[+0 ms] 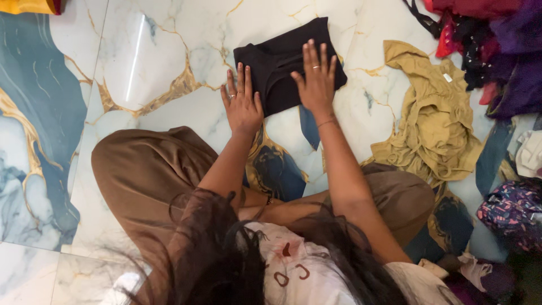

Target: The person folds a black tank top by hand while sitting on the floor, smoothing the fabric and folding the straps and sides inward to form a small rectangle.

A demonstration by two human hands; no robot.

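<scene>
A folded black garment (pixel 282 51) lies flat on the marble floor (pixel 164 56) in front of my crossed legs. My left hand (pixel 241 101) rests palm down on its near left corner, fingers spread. Also palm down, my right hand (pixel 316 79) presses on the garment's right half, with a ring on one finger and a thin bracelet at the wrist. Neither hand grips anything.
A crumpled mustard-yellow garment (pixel 432 118) lies to the right of the black one. A heap of red, purple and dark clothes (pixel 491 39) fills the upper right, with more patterned pieces (pixel 511 209) at lower right. My brown-trousered knees (pixel 141 169) spread on the floor.
</scene>
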